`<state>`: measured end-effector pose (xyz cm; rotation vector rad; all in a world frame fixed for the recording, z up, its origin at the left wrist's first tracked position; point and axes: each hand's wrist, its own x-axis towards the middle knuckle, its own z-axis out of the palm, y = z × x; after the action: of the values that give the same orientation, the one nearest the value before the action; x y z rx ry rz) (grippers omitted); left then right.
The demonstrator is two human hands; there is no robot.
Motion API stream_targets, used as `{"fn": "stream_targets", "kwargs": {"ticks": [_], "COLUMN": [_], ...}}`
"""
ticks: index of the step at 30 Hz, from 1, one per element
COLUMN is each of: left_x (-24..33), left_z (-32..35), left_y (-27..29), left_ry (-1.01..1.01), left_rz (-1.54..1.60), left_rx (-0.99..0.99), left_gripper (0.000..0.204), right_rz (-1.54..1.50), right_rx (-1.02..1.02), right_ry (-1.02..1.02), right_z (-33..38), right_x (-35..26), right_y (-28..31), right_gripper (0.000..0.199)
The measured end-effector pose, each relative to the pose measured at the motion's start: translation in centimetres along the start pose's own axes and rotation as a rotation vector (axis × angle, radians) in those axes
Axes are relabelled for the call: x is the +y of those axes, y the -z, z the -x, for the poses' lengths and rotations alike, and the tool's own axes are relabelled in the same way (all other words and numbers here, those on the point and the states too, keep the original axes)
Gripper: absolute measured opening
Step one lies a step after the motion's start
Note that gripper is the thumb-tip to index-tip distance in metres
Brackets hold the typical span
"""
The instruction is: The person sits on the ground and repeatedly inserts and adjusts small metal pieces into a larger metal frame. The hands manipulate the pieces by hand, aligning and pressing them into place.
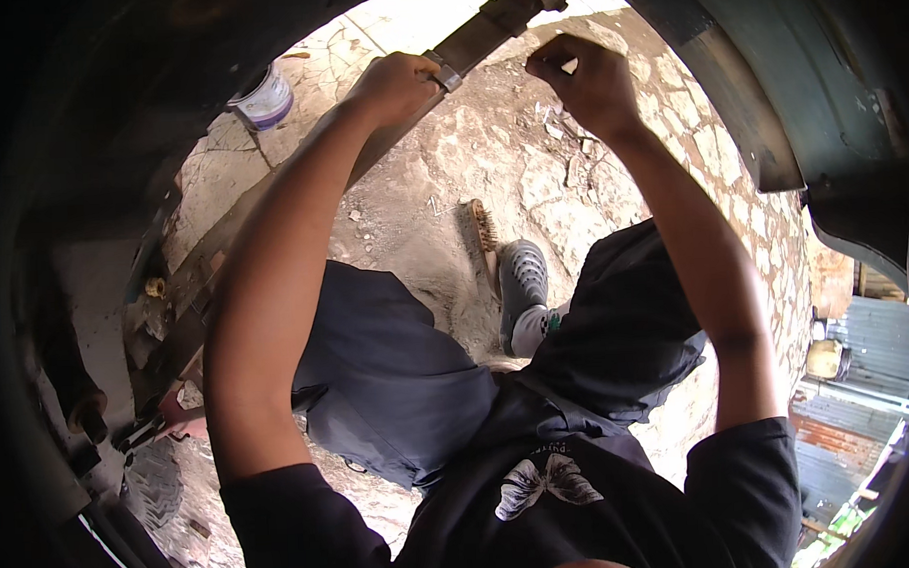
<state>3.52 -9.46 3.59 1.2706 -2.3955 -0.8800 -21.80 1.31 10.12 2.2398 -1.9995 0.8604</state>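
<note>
Left hand on metal bar

I log its fingers closed on the bar beside a metal clip; right hand apart from it, fingers curled toward thumb, any grip I cannot tell; bar slants across upper view; brush lies near grey shoe.

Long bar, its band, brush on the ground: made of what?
Long bar: probably steel, dull grey-brown, rust-like tone. Band: likely metal, smoother grey with a slight sheen. Brush: back looks wooden, matte brown; bristles spiky, tan, wire or fibre unclear.
</note>
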Motion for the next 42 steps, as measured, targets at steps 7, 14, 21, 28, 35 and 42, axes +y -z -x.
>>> {"fn": "stream_targets", "kwargs": {"ticks": [7, 14, 21, 28, 35, 42], "left_x": [6.1, 6.9, 10.1, 7.3, 2.6, 3.1], "left_z": [2.1, 7.2, 7.2, 3.1, -4.2, -5.1], "left_y": [-0.1, -2.5, -6.1, -7.0, -6.8, -8.7], "left_ry": [0.081, 0.279, 0.316, 0.328, -0.144, -0.227], "left_rz": [0.245, 0.658, 1.290, 0.339, -0.177, -0.169], "left_rx": [-0.006, 0.142, 0.361, 0.317, 0.919, 0.673], "left_gripper": [0.037, 0.033, 0.029, 0.024, 0.020, 0.015], "right_rz": [-0.356, -1.399, -1.403, -1.056, -1.116, -1.090], "right_rx": [-0.221, -0.262, -0.111, 0.111, -0.213, -0.305], "right_ry": [-0.159, -0.753, -0.658, -0.416, -0.423, -0.323], "right_z": [-0.6, 3.8, 4.4, 4.9, 5.4, 6.1], "right_x": [-2.3, -5.9, -5.4, -1.9, -2.6, -2.0], "right_y": [0.6, -5.1, -5.3, -3.6, 0.7, 4.4], "right_gripper": [0.024, 0.033, 0.023, 0.036, 0.031, 0.028]}}
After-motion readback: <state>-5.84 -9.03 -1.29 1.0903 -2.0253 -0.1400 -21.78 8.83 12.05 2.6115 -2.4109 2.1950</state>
